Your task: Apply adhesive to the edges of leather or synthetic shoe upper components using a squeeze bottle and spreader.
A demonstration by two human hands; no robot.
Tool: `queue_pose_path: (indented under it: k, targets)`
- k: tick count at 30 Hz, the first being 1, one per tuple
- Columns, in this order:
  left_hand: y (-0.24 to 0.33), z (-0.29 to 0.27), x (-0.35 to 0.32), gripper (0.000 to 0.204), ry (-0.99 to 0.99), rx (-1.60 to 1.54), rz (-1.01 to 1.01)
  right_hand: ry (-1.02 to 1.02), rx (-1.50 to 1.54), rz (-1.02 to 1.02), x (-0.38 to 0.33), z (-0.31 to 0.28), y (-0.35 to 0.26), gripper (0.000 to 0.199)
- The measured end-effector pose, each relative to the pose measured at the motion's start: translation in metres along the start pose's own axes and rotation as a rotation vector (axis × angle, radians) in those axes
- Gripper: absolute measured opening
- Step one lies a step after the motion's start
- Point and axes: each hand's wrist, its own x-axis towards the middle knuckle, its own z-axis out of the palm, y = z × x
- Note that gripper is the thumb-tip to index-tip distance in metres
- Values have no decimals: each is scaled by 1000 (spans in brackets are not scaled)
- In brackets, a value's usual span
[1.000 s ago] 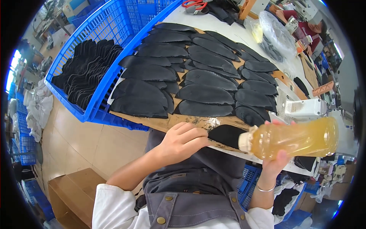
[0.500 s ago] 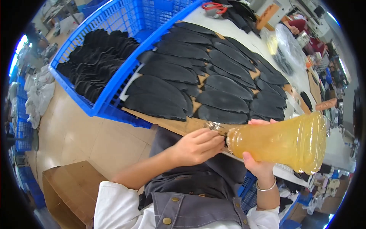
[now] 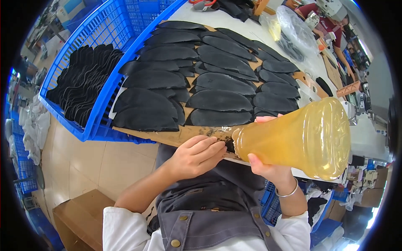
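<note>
Head view: a large clear bottle [image 3: 293, 136] of yellow liquid is gripped by the right hand [image 3: 272, 169], the thumb pressed to its near side; fingertips are glimpsed over the far side, while the other fingers are hidden. The bottle is held right of centre over the near edge of the bench [image 3: 238, 26]. Its long axis is laid across the frame, neck pointed left, base pointed right and partly turned toward the camera. The mouth is concealed by the shoulder. The left hand [image 3: 197, 157] is held just left of the neck, fingers bent, beside a small black piece [image 3: 230, 146]; whether it is pinched cannot be told, since most of it is covered. Beyond, rows of black curved pieces [image 3: 222, 83] are spread overlapping on brown board [image 3: 167, 135], those at lower right partly covered by the bottle. At upper left, dark pieces [image 3: 83, 79] are stacked in a blue crate [image 3: 98, 102]. Red-handled scissors [image 3: 204, 5] are cut off by the top edge.
</note>
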Motion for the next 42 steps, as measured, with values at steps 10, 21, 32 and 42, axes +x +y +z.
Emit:
queue_pose_path:
  k: [10, 21, 32, 42]
  targets:
    - [2, 1, 5, 23, -11, -4, -18, 207, 22, 149, -27, -12, 13, 58]
    - [5, 2, 8, 23, 39, 5, -47, 619, 158, 240, -78, -42, 13, 65]
    - [8, 2, -6, 26, -61, -47, -137, 46, -285, 65, -10, -27, -39, 61]
    - [11, -9, 24, 26, -82, -41, -103, 746, 221, 381, -118, -49, 63, 62]
